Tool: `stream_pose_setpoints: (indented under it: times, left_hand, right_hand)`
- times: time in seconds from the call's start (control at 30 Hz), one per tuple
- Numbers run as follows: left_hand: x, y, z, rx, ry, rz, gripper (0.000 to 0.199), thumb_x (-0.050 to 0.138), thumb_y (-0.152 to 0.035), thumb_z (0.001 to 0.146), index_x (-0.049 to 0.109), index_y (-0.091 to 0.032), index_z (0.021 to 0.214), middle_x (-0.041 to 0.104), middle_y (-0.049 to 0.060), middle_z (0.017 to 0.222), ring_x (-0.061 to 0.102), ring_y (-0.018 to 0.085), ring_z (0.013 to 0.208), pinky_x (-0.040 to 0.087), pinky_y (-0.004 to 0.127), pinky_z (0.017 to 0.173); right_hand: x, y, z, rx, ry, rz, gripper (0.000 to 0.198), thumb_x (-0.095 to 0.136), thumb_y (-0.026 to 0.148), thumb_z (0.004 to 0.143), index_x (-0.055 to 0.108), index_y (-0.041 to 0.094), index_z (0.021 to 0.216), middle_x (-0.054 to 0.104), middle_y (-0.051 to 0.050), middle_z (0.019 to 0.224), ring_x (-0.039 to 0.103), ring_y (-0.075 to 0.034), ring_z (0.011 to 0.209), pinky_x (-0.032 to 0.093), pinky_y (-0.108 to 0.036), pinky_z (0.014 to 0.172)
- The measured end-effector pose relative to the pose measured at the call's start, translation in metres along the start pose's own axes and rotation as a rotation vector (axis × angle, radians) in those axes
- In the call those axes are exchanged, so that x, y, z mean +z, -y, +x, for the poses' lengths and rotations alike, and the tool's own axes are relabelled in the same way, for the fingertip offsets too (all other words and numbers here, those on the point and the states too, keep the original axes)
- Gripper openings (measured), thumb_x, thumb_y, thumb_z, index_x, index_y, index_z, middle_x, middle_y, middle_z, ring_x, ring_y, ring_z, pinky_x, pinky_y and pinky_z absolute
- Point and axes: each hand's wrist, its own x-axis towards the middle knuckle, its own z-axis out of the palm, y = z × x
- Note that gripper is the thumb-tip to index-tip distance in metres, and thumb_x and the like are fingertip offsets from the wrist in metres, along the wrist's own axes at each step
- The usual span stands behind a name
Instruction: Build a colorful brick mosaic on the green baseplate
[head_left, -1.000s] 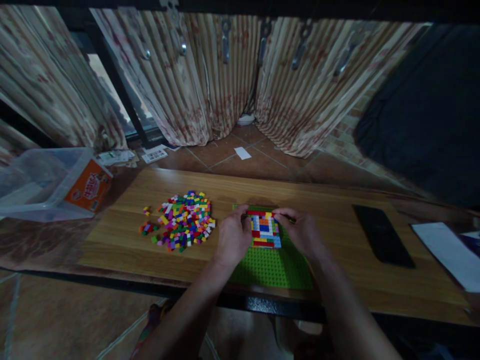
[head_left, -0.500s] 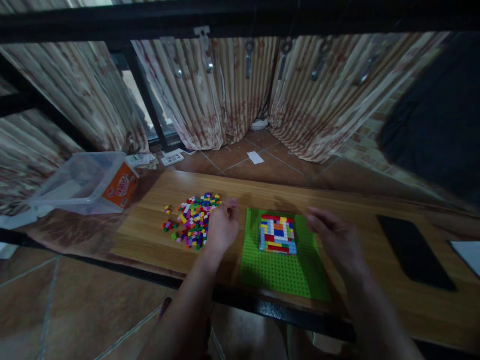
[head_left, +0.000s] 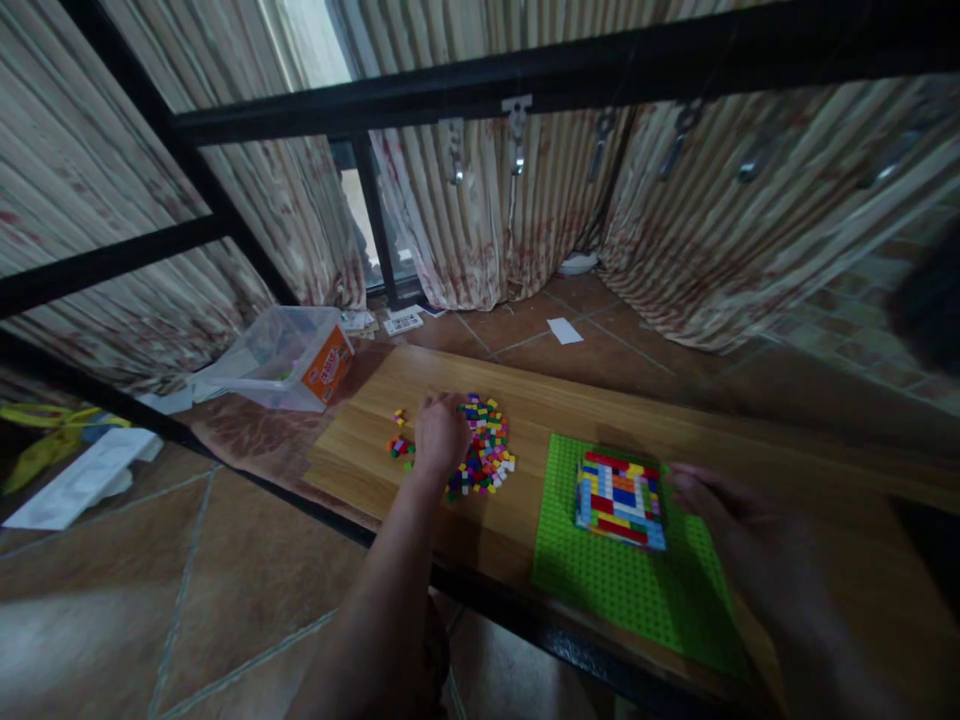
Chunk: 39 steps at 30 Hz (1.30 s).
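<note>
My left hand (head_left: 442, 437) is over the left side of a pile of small coloured toy bricks (head_left: 486, 440), fingers curled down and closed; what they hold, if anything, is hidden. A low, square block of stacked bricks (head_left: 621, 498), multicoloured with a blue middle, sits on a green studded baseplate (head_left: 637, 590). Close to the block's right side is my right hand (head_left: 739, 525), above the baseplate's edge. Its thumb and forefinger are drawn together, and anything between them is too dark and blurred to make out.
A wooden board (head_left: 495, 520) lies under the bricks and baseplate. Beyond its left end stands a clear plastic bin (head_left: 277, 360) with an orange label. A dark flat item (head_left: 930, 545) lies at the right. Black metal bars (head_left: 480, 95) with hooks cross above, before curtains.
The view has turned left, so the board and bricks appear further right. My left hand has moved left, onto the brick pile. My right hand stays beside the baseplate.
</note>
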Motion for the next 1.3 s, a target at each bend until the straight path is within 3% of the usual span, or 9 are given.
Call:
stream_pose_setpoints:
  times: [0.4,0.6,0.67,0.77,0.9,1.1,1.3]
  left_hand:
    - [0.000,0.005,-0.004,0.136,0.117,0.055,0.025,0.054,-0.010,0.078,0.074,-0.020,0.091,0.072,0.008,0.104,0.064,0.021,0.102,0.045,0.033,0.098]
    - [-0.001,0.004,-0.002,0.099,0.089,0.044,0.020,0.054,-0.008,0.079,0.072,-0.017,0.081,0.072,0.010,0.095,0.065,0.023,0.096,0.046,0.035,0.095]
    - [-0.001,0.004,-0.002,0.080,0.038,-0.067,0.018,0.054,-0.012,0.082,0.071,-0.017,0.085,0.072,0.010,0.094,0.066,0.023,0.094,0.048,0.035,0.092]
    - [0.002,-0.005,-0.005,0.135,-0.004,-0.400,0.015,0.054,-0.017,0.087,0.069,-0.018,0.090,0.073,0.006,0.092,0.067,0.019,0.086,0.051,0.030,0.081]
    - [0.006,-0.034,-0.020,0.310,0.100,-0.768,0.013,0.057,-0.022,0.088,0.069,-0.018,0.089,0.073,0.003,0.087,0.066,0.015,0.080,0.052,0.025,0.074]
    - [0.008,-0.075,-0.046,0.460,0.316,-0.936,0.012,0.061,-0.020,0.087,0.070,-0.019,0.095,0.073,0.004,0.094,0.068,0.015,0.086,0.054,0.027,0.081]
    - [0.009,-0.085,-0.054,0.496,0.393,-0.984,0.012,0.059,-0.020,0.089,0.067,-0.019,0.098,0.072,0.002,0.092,0.068,0.013,0.087,0.054,0.026,0.084]
  right_hand:
    - [0.008,0.006,-0.005,0.012,0.050,0.008,0.041,0.067,0.057,0.069,0.079,0.022,0.088,0.079,-0.007,0.091,0.074,-0.028,0.082,0.060,-0.036,0.072]
    - [0.006,0.006,-0.005,-0.018,0.045,0.002,0.039,0.068,0.056,0.068,0.079,0.022,0.086,0.079,-0.007,0.089,0.074,-0.027,0.079,0.059,-0.034,0.068]
    - [0.007,0.007,-0.005,-0.041,0.030,0.018,0.036,0.069,0.054,0.069,0.079,0.023,0.084,0.079,-0.006,0.087,0.074,-0.026,0.076,0.059,-0.034,0.066]
    - [0.010,0.011,-0.006,-0.063,-0.004,0.073,0.031,0.070,0.050,0.071,0.078,0.024,0.084,0.079,-0.005,0.085,0.073,-0.024,0.074,0.059,-0.033,0.064]
    - [0.017,0.021,-0.013,-0.075,0.004,0.160,0.030,0.068,0.048,0.077,0.077,0.023,0.091,0.078,-0.006,0.088,0.072,-0.023,0.078,0.058,-0.034,0.068]
    - [0.033,0.043,-0.026,-0.245,0.123,0.203,0.025,0.066,0.039,0.085,0.073,0.026,0.105,0.074,-0.003,0.101,0.069,-0.019,0.089,0.055,-0.034,0.080]
    - [0.034,0.053,-0.029,-0.407,0.199,0.054,0.019,0.060,0.031,0.090,0.072,0.025,0.104,0.072,-0.002,0.095,0.066,-0.017,0.087,0.051,-0.030,0.078]
